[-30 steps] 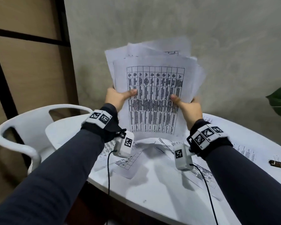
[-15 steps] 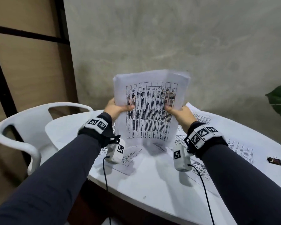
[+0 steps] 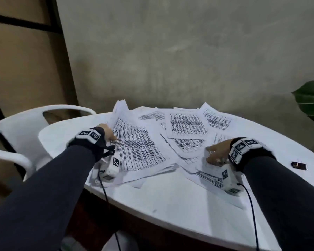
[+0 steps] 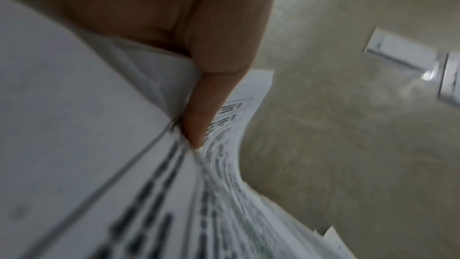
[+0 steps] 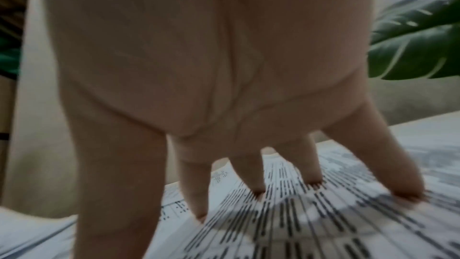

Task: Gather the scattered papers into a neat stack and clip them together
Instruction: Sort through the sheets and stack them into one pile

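Observation:
A stack of printed sheets (image 3: 138,149) lies tilted on the left part of the white table (image 3: 170,200). My left hand (image 3: 108,133) pinches its left edge; in the left wrist view the thumb (image 4: 206,95) presses on the fanned sheets (image 4: 149,204). Several loose printed sheets (image 3: 187,124) lie scattered across the middle and right. My right hand (image 3: 216,153) rests on one of them, its fingers (image 5: 248,174) straight and spread, tips touching the sheet (image 5: 323,224). A dark binder clip (image 3: 299,165) lies on the table, right of my right wrist.
A white plastic chair (image 3: 16,134) stands against the table's left side. Large green plant leaves (image 3: 310,104) reach in at the far right. A grey wall rises just behind the table. The table's near edge curves in front of me.
Both hands held the stack upright above the table before. It now lies on the table at the left; my right hand has let go and moved right onto a loose sheet.

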Tool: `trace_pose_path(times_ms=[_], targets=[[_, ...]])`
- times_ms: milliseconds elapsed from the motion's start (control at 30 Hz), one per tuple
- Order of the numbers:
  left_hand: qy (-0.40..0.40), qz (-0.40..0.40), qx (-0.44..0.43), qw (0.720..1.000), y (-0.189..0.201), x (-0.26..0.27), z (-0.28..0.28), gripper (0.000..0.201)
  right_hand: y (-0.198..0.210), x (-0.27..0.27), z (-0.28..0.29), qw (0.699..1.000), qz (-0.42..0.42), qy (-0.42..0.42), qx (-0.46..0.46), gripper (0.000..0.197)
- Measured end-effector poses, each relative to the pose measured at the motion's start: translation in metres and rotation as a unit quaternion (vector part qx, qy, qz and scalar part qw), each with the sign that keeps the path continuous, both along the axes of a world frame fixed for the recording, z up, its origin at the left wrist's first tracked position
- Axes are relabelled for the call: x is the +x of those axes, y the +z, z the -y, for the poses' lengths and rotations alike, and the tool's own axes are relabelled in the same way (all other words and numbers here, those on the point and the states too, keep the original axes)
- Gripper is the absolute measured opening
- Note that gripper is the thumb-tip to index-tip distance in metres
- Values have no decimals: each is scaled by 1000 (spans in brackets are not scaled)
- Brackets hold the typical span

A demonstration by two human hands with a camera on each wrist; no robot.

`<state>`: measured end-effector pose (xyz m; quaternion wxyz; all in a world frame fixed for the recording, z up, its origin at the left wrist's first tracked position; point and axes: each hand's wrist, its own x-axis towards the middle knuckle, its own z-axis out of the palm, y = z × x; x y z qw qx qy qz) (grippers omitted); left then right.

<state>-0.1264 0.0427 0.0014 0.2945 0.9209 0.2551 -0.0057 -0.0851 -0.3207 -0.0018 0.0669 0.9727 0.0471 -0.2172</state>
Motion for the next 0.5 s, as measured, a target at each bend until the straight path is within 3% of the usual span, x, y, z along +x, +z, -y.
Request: trace_pose_path(times_ms=[100,200,267,367,500], targets=[[-21,-58,45,997,-13,-1,-4,48,4,6,-10,998,-16,15,62,58],[-52,-83,73,992,-15,-3,-3,50,1,19,5,975,88,-65,191,44],[-58,-89,86,991,-14,-2,-1,49,-2,25,23,970,157,-109,151,49],[-77,-113,99,986,-16,3,-4,45,-18,26,37,986,95,-130,35,65],[-85,-113,111,984,-19,10,-7,42,-15,27,23,991,104,-90,-2,64]])
